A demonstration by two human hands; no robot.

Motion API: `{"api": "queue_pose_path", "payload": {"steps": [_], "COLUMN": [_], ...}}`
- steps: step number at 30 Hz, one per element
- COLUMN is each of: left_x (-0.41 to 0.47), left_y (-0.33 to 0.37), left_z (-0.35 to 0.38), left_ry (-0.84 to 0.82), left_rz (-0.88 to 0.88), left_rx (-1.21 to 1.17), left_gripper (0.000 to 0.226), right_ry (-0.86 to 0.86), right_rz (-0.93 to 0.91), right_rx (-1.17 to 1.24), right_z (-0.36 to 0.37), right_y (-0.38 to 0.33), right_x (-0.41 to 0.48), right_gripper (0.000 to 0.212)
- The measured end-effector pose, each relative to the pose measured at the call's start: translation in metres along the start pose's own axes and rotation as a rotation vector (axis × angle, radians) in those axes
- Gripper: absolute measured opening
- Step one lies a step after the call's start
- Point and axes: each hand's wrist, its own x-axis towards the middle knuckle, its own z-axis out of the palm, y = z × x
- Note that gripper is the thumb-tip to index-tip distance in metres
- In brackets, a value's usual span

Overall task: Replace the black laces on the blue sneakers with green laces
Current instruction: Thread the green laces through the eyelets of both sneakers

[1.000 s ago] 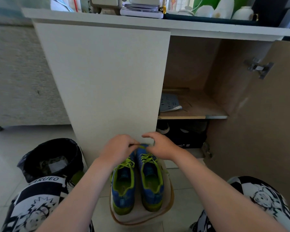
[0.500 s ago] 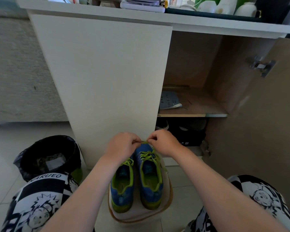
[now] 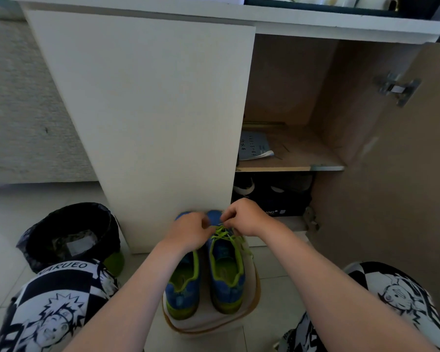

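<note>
Your left hand [image 3: 188, 235] and right hand [image 3: 247, 217] both have fingers curled in a pinch on the green lace [image 3: 224, 235], close together over the far eyelets of the right sneaker [image 3: 226, 275]. The lace looks light, limp and apt to slip, so grip it near its tips and keep it taut. This shoe and the left sneaker [image 3: 183, 288] sit side by side on a pale round stool [image 3: 214, 323], just near of the white cabinet door [image 3: 148, 110].
</note>
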Motion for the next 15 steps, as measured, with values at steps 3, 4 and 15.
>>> {"api": "queue_pose_path", "payload": {"steps": [3, 4, 15], "left_x": [-0.004, -0.005, -0.003], "left_y": [0.001, 0.001, -0.007], "left_z": [0.011, 0.013, 0.021], "left_ry": [-0.179, -0.207, -0.219], "left_rz": [-0.076, -0.091, -0.163], "left_rx": [0.047, 0.049, -0.029], "left_gripper": [0.035, 0.036, 0.021], "right_ry": [0.022, 0.032, -0.011], "right_rz": [-0.003, -0.001, 0.003], "right_rx": [-0.09, -0.119, -0.281], "right_z": [0.005, 0.007, 0.022], "right_y": [0.007, 0.009, 0.012], "right_x": [0.001, 0.002, 0.007], "right_gripper": [0.009, 0.009, 0.015]}}
